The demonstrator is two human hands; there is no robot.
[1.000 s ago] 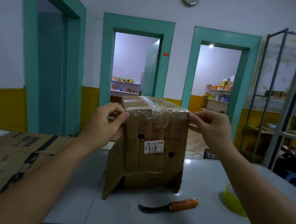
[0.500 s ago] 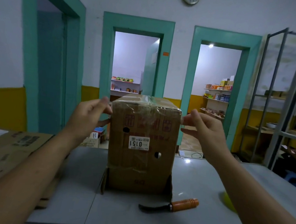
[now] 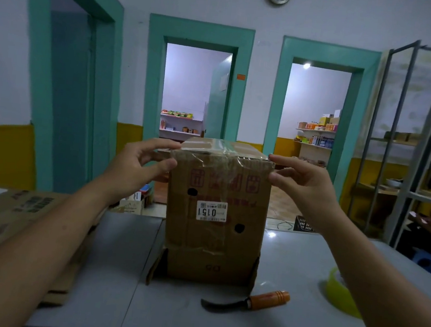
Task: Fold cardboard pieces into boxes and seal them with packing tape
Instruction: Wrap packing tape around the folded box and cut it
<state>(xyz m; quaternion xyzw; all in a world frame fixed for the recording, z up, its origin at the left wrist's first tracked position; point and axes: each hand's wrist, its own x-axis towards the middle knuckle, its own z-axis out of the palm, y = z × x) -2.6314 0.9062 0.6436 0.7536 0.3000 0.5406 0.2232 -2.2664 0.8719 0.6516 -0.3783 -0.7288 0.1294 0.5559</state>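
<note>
A: Box (image 3: 216, 216) stands upright mid-desk (image 3: 301, 268), taped end up. Clear tape (image 3: 220, 148) runs across the top and wrinkles down the near face. The bottom flaps (image 3: 155, 266) splay at the base and look unsealed.

B: Hands?

A: Left hand (image 3: 134, 165) is at the top-left corner, right hand (image 3: 308, 183) at the top-right. On each, the fingers are curled, with the index on the top edge and the thumb just under it on the side, pinching the corner. Neither hand wraps round the box.

B: Step?

A: My read is squaring it up and checking the top seal. To do it well, keep both pinches level so the box doesn't twist, and rub the wrinkled tape flat from the middle outward. Then tip it over for the open flaps. It's probably empty and light, so it skids easily. Press down, not sideways.

B: Around it?

A: A knife (image 3: 247, 302) with an orange handle lies on the desk just in front of the box, so mind the blade when tipping. A green tape roll (image 3: 336, 290) sits to the right, partly hidden by the forearm. A flat cardboard stack (image 3: 17, 217) lies to the left.
</note>
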